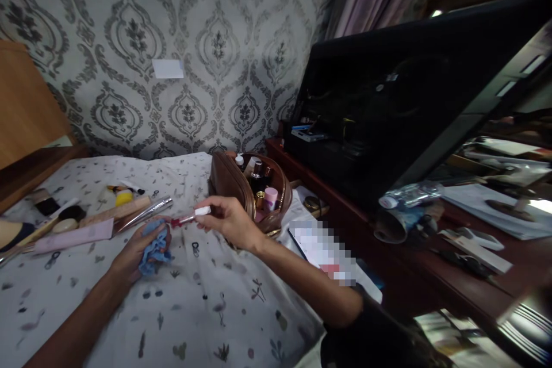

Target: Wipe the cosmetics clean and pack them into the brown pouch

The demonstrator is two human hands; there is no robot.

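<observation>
My right hand [228, 219] pinches a slim lip-gloss tube [190, 217] with a white cap and a red body, held level above the patterned bedsheet [202, 305]. My left hand [140, 250] is closed on a crumpled blue cloth [154, 248], and the red end of the tube meets that cloth. Just behind my right hand stands an open brown cosmetic bag [233, 184] with several small bottles and tubes upright inside.
Several cosmetics lie at the left of the bed: a silver tube [144, 214], a pink flat box [73, 237], a yellow-capped item [123, 196]. A phone [321, 250] lies by my right forearm. A dark wooden desk [431, 276] with a black monitor [409, 103] and clutter stands right.
</observation>
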